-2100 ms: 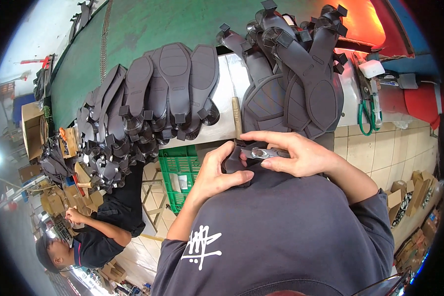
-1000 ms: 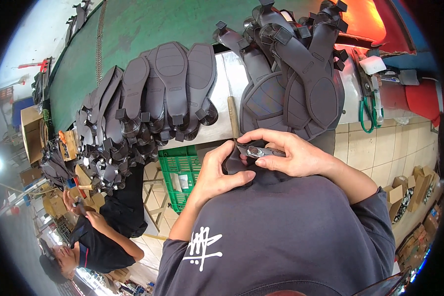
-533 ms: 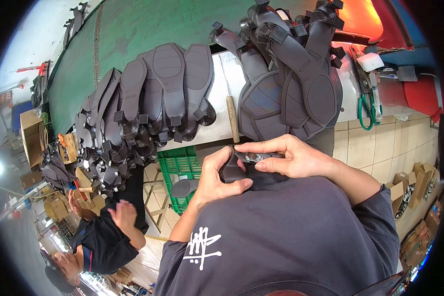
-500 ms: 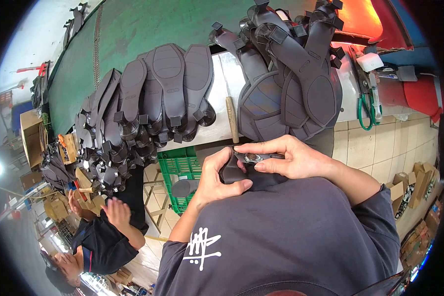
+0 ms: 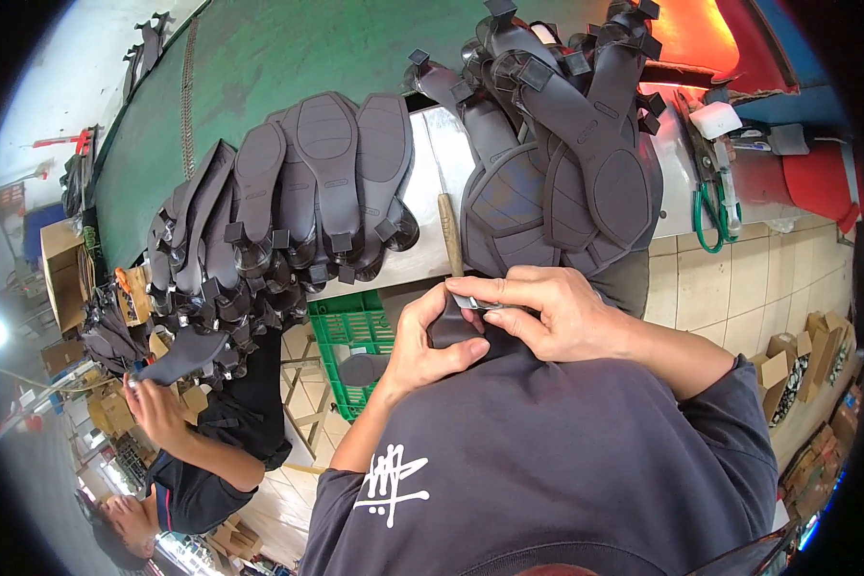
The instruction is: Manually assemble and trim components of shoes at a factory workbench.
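Close to my chest, my left hand point(image 5: 426, 338) is closed round a dark shoe sole point(image 5: 448, 328), thumb and fingers gripping its edge. Much of that sole is hidden by my hands and shirt. My right hand point(image 5: 562, 312) pinches a small shiny metal tool point(image 5: 468, 302) against the sole, by the left fingertips. Fingers cover most of the tool, so its exact kind cannot be told. Just beyond my hands, a wooden-handled thin metal tool point(image 5: 449, 230) lies on the bench edge. A pile of dark heeled soles point(image 5: 614, 197) is stacked right of it.
More heeled soles point(image 5: 324, 134) line the green bench point(image 5: 250, 62) at left. Green-handled scissors point(image 5: 708, 206) lie at right, near a glowing orange opening point(image 5: 696, 34). A green crate point(image 5: 331, 326) stands below. At left, a co-worker's hand point(image 5: 158, 413) holds a sole point(image 5: 187, 355).
My right hand has shifted slightly left and turned, covering more of the metal tool. The co-worker, whose hands were raised without a sole, now holds one.
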Demonstrator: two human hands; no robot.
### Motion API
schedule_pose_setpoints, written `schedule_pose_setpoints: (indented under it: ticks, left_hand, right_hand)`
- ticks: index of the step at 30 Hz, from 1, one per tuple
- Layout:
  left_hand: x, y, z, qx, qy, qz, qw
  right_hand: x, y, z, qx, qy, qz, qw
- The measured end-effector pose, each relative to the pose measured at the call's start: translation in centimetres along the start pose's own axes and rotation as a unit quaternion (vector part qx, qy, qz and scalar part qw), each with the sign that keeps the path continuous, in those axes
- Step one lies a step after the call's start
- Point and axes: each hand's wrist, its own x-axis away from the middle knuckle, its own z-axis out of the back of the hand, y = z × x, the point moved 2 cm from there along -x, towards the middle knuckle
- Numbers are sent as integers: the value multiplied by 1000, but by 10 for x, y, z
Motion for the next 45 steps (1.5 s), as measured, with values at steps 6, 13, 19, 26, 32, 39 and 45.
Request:
schedule_pose_setpoints:
  ticks: [6,13,19,26,32,39,45]
  left_hand:
    - [-1,3,-10,85,47,35,995]
    - [1,-6,-4,101,43,67,992]
    - [-3,-2,-1,124,26,72,989]
    - [-11,18,-15,-26,14,58,998]
    - [-12,21,-14,-113,16,12,993]
    - [-14,22,-13,-159,18,-20,987]
    - [-15,21,-13,-152,21,-15,988]
  right_hand:
    - [-6,0,-1,231,101,137,958]
    - [-5,-14,49,141,263,148,943]
    - [33,-7,112,54,447,30,892]
    - [17,-6,49,-225,-19,-58,972]
    - [6,3,23,-299,-73,-33,951]
    - [5,6,21,-303,-64,-32,950]
    - [4,7,20,-299,-65,-49,951]
